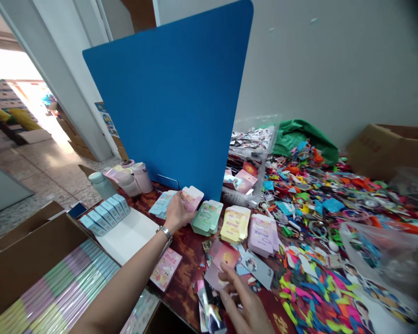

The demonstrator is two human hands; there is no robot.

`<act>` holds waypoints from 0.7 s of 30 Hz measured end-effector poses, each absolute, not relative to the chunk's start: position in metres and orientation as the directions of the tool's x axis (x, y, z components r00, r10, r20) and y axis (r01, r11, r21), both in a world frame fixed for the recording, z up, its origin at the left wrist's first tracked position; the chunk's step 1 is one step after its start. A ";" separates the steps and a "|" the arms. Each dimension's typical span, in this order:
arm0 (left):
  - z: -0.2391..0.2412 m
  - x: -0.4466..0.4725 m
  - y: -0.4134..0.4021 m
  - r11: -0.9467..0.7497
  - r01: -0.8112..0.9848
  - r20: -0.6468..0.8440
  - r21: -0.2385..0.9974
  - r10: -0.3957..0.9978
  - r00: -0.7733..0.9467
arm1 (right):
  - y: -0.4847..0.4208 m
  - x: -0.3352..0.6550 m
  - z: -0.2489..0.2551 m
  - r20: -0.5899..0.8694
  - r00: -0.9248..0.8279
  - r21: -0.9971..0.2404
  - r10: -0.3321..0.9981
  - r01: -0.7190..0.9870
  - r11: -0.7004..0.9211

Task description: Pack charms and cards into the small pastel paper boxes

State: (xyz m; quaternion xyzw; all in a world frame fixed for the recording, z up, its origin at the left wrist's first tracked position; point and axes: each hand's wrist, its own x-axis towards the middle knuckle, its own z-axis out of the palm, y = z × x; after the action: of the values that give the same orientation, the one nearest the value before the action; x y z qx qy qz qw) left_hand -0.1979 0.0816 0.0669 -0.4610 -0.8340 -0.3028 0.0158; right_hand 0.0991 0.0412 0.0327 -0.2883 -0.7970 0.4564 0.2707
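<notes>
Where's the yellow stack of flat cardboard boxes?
In the head view, the yellow stack lies on the table between the green stack and the pink stack, right of the left hand and above the right hand.

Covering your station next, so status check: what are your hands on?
Left hand on pink printed carton flat. Right hand on loose cards. Blue divider behind the cartons.

The only view comes from a camera worn on the person's head, facing forward and down, close above the surface (186, 260), with the left hand (176, 212), right hand (245, 297) and a blue panel (167, 102) ahead.
</notes>
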 end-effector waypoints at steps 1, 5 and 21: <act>0.069 -0.188 0.077 0.352 0.784 0.324 0.512 0.766 -0.555 | 0.045 0.097 0.039 0.203 -0.679 -0.867 0.706 0.210 0.452; 0.073 -0.135 0.055 0.232 0.780 0.374 0.581 0.775 -0.509 | 0.065 0.081 0.067 0.431 -0.582 -0.727 0.690 0.229 0.648; 0.068 -0.068 0.018 -0.210 0.908 0.525 0.362 0.851 -0.013 | 0.081 0.087 0.094 0.186 -0.444 -0.972 0.877 0.045 0.230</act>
State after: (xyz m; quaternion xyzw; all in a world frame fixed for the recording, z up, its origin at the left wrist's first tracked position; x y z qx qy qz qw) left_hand -0.0684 0.0182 0.0675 -0.7012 -0.6271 -0.3365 0.0425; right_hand 0.0867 0.0814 0.0942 -0.3422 -0.6736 0.5178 0.4013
